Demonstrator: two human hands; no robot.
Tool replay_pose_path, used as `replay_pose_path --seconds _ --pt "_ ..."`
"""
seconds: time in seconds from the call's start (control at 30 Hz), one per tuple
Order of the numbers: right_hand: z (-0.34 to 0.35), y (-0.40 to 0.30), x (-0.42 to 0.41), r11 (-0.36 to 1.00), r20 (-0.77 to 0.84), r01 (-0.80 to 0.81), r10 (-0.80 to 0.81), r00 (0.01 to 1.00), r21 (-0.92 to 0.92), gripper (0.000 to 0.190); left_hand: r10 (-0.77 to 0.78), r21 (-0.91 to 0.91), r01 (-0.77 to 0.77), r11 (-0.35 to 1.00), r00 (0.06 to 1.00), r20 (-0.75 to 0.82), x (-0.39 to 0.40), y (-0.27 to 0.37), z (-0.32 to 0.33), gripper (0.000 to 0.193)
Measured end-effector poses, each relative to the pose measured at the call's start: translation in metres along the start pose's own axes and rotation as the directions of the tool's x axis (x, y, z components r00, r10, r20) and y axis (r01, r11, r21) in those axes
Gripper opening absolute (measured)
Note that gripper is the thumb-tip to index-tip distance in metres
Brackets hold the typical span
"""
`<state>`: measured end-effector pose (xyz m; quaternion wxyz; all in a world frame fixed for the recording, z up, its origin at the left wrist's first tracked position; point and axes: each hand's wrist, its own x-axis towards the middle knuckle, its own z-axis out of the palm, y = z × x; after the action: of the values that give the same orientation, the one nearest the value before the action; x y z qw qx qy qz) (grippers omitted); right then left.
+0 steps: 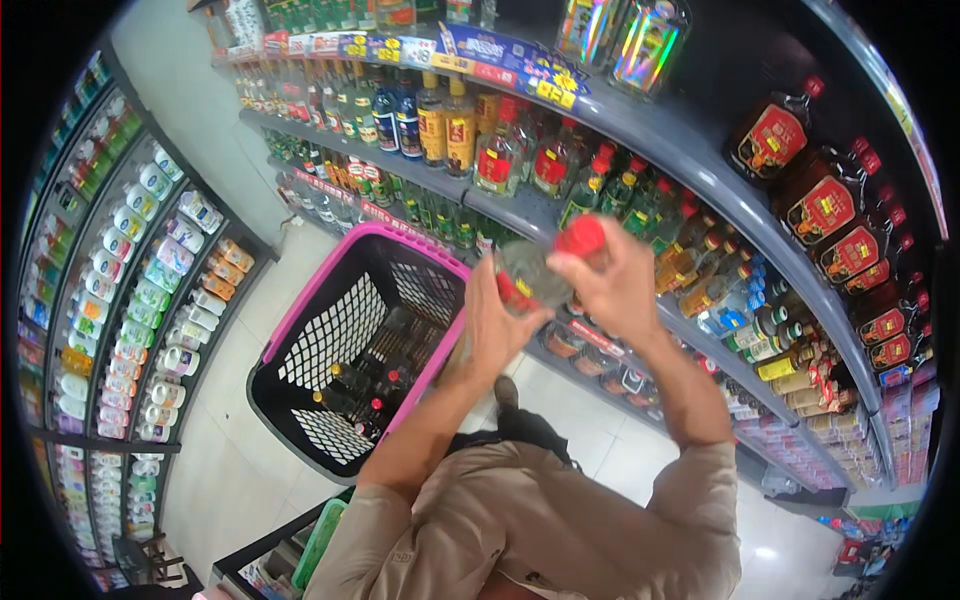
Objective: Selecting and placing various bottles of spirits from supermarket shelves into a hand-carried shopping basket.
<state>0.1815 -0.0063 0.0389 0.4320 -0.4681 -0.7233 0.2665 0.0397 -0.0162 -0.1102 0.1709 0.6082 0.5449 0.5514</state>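
A clear glass bottle (529, 262) with a red label and a red cap (581, 234) is held tilted in front of the shelves. My left hand (496, 322) grips the bottle's lower body, partly covering the label. Around the neck and cap closes my right hand (619, 289). Left of my arms stands a black shopping basket (330, 330) with a pink rim and mesh sides. Several bottles (360, 386) are inside it, some with red caps and some with yellow ones. Similar red-labelled bottles (499, 161) stand on the shelf beyond my hands.
Curved shelving (637, 127) full of liquor bottles runs along the far and right sides. Large dark bottles (825, 210) stand on the upper shelf at right. Shelves of plastic bottles (135, 232) line the left. Pale floor tiles (217, 420) lie between. A green plastic item (319, 540) is at bottom left.
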Motion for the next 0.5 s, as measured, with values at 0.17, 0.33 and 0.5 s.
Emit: replay_pose_path --seconds 0.17,0.33,0.5 --pt "0.002 0.031 0.065 1.000 -0.010 0.016 -0.016 1.000 -0.006 0.035 -0.032 0.056 0.029 0.998 0.998 0.054 0.055 -0.020 0.026 0.104" --pt "0.010 0.055 0.102 0.994 -0.011 0.107 -0.106 0.994 0.034 0.034 0.057 0.105 -0.054 0.993 0.998 -0.031 0.092 -0.043 0.054 0.103" --pt "0.015 0.088 0.129 0.997 0.020 0.074 -0.074 0.997 -0.009 0.034 -0.014 0.101 0.020 0.995 0.998 -0.056 0.110 -0.056 0.074 0.100"
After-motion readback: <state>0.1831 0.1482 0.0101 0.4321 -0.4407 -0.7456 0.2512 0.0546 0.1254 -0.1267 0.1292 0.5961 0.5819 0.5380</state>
